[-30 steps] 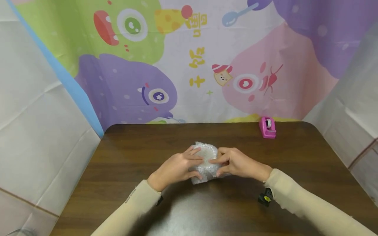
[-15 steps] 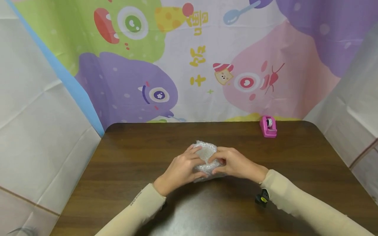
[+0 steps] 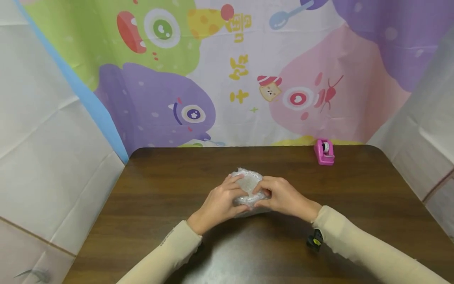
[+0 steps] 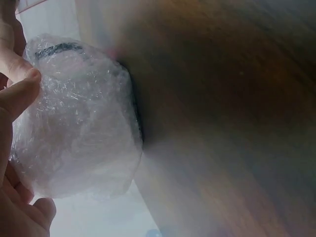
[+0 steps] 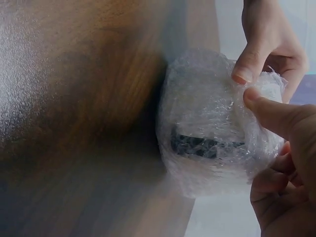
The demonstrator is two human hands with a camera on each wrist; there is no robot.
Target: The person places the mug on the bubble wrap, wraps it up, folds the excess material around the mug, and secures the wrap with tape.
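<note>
A squat, round bundle in clear bubble wrap (image 3: 249,182) stands on the dark wooden table, its pale top ringed by a raised edge of wrap. Through the layers a dark band (image 5: 197,145) shows on its side; what the wrap covers is hidden. My left hand (image 3: 220,199) holds the bundle from the left, fingers over the top rim and thumb at the front. From the right, my right hand (image 3: 283,199) pinches the wrap's upper edge between thumb and curled fingers. The two thumbs nearly meet on the near side in the right wrist view.
A pink tape dispenser (image 3: 324,152) sits at the table's back right. Behind the table hangs a cartoon-printed curtain (image 3: 241,126), with pale panels at both sides. The brown tabletop (image 3: 159,173) stretches around the bundle.
The loose wrap corner at the front left has been drawn in under my left thumb. My left hand has shifted slightly right, and the two thumbs are closer together.
</note>
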